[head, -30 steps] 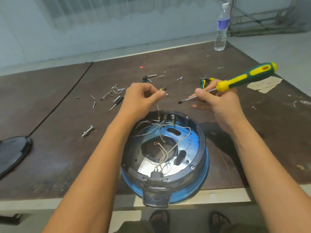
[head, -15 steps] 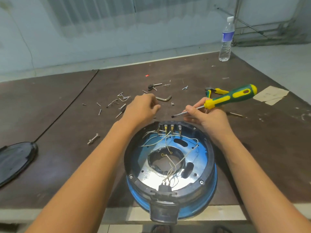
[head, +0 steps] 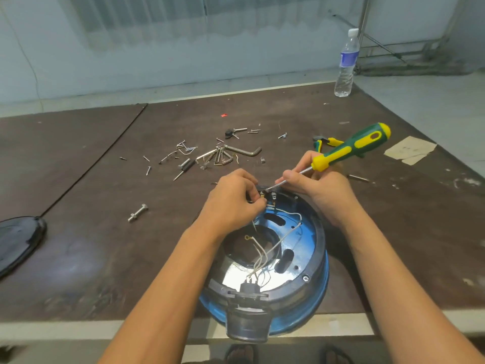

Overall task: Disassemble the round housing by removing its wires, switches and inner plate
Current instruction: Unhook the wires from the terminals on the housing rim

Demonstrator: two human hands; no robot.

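Beyond housing (head: 318, 248): loose screws (head: 148, 170), hex keys (head: 246, 151) | left hand (head: 231, 203) pinches switch (head: 262, 193), seemingly | right hand (head: 320, 190) grips screwdriver (head: 349, 148)

Round housing is lying open side up, with its wiring and inner plate in place.

The round housing (head: 320, 248), blue-walled with a dark rim, is sitting at the near edge of the table (head: 78, 258). The inner plate (head: 301, 240), shiny blue and silver with a large central hole and oblong slots, is lying seated inside it. White wires (head: 278, 245) are running from a black plug (head: 250, 287) at the near rim across the plate toward the far rim, and one is ending loose in a yellow ring over the hole. The switches (head: 263, 194), small, black, with metal tabs, are sitting at the far rim, where the left hand (head: 231, 203) is pinching at them.
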